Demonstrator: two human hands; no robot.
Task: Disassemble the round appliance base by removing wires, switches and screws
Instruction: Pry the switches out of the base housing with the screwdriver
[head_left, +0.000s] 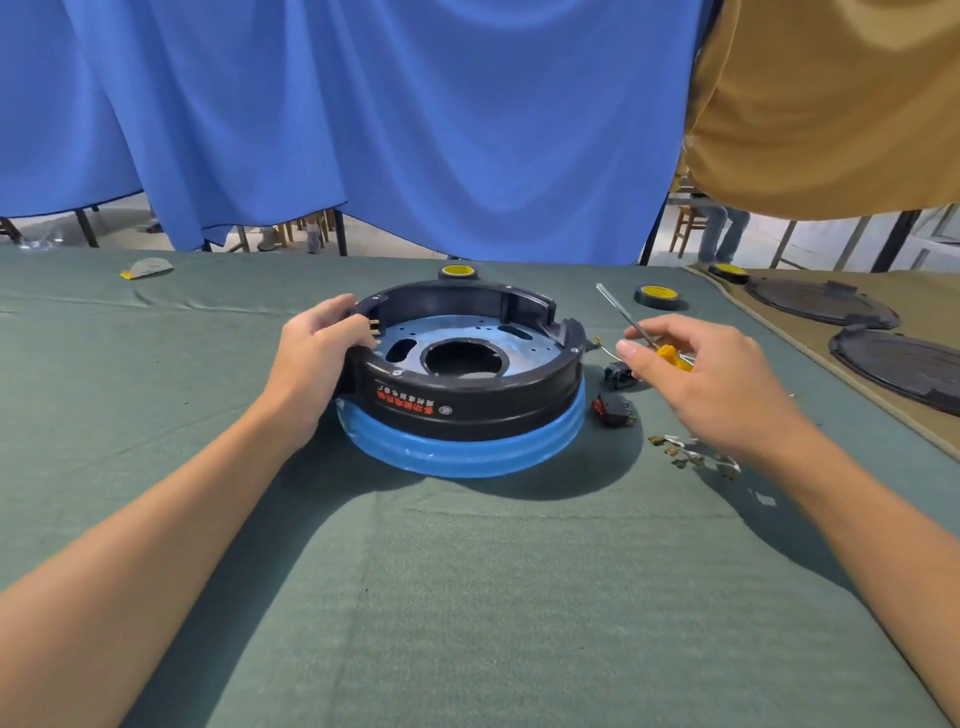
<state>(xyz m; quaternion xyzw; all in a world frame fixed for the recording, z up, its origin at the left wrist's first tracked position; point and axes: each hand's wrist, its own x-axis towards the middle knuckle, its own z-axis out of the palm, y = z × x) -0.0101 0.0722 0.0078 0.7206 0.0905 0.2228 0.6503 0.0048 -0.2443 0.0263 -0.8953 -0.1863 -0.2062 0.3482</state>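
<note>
The round appliance base (462, 395), a black plastic ring with a blue band round its foot and a pale metal plate inside, sits on the green cloth-covered table (467, 597) between the two hands. The left hand (311, 358) grips its left wall, fingers curled over the rim, most likely to keep the base from turning or sliding while it is worked on. Right at those fingertips a set of small brass terminals (375, 328) juts inward from the wall, which suggests a switch not yet taken out. A small silver screw head (397, 372) shows on the rim just beside the same hand.

Off the base's right side, the right hand (711, 379) pinches a yellow-handled steel screwdriver (621, 312). Its shaft points up and away, with the tip on no screw, so the tool seems to be being readied, not driven.

Just under the right fingers lie a small black plastic socket block (618, 375) and a red rocker switch (613, 410). Nearer the wrist is a loose bundle of white wires with metal ends (691, 452). These look like removed parts, kept close to the working hand. Beyond the fingertips rests a black round cap with a yellow top (660, 296).
</note>
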